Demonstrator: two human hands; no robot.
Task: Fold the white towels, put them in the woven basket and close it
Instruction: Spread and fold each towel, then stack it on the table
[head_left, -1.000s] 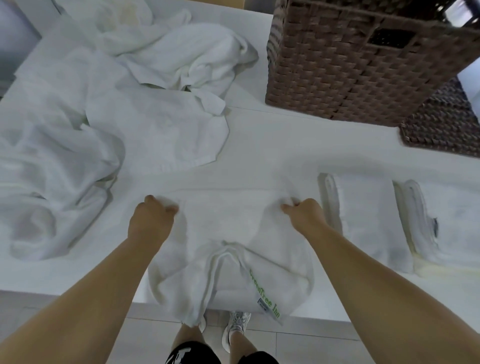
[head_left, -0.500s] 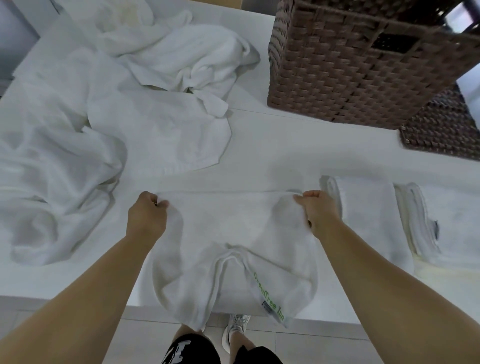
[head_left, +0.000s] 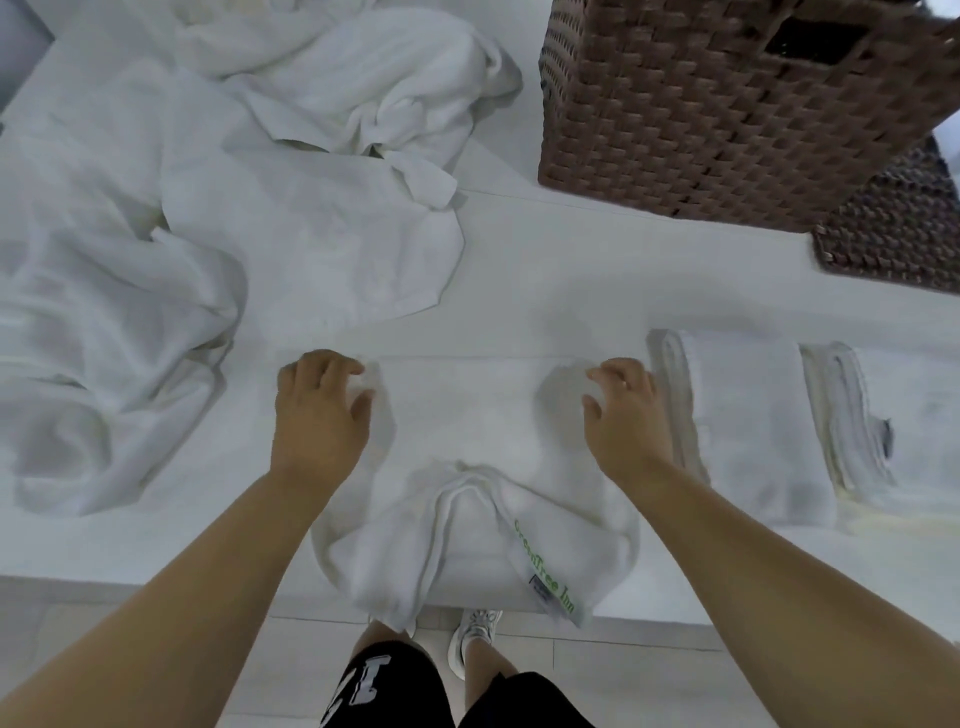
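A white towel (head_left: 470, 415) lies on the white table (head_left: 571, 270) straight in front of me, its far edge flat and its near part bunched and hanging over the table's edge, showing a hem with green lettering. My left hand (head_left: 319, 410) rests on the towel's far left corner with fingers loosely spread. My right hand (head_left: 626, 415) rests on the far right corner the same way. Neither hand pinches the cloth. The brown woven basket (head_left: 727, 104) stands at the back right, its inside hidden.
Two folded white towels (head_left: 748, 421) (head_left: 914, 415) lie side by side right of my right hand. A flat woven lid (head_left: 893, 234) lies beside the basket. Crumpled unfolded towels (head_left: 208, 234) cover the table's left and back. My legs and shoes show below the table edge.
Both hands pulled the towel's far corners apart, laid its far edge flat, then let go; their fingers have uncurled and now rest on the cloth.
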